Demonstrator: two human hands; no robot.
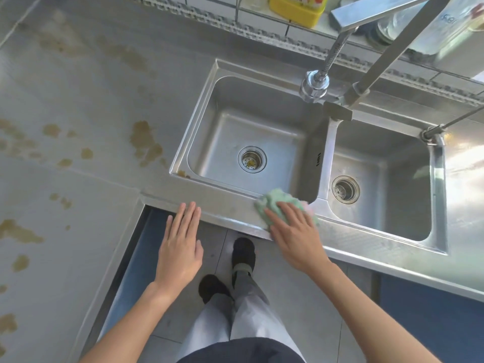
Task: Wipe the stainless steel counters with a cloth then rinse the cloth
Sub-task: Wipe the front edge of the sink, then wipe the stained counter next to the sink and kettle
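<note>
Right hand [293, 226] presses flat on green cloth [277, 203] at sink [225, 205] rim; left hand [180, 247] open

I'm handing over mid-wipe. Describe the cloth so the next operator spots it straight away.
Find the double sink set in the steel counter. On the front rim, near the divider between the basins, the right hand presses flat on the cloth. It is crumpled, pale green with a pink edge, the only soft thing among bare metal.
</note>
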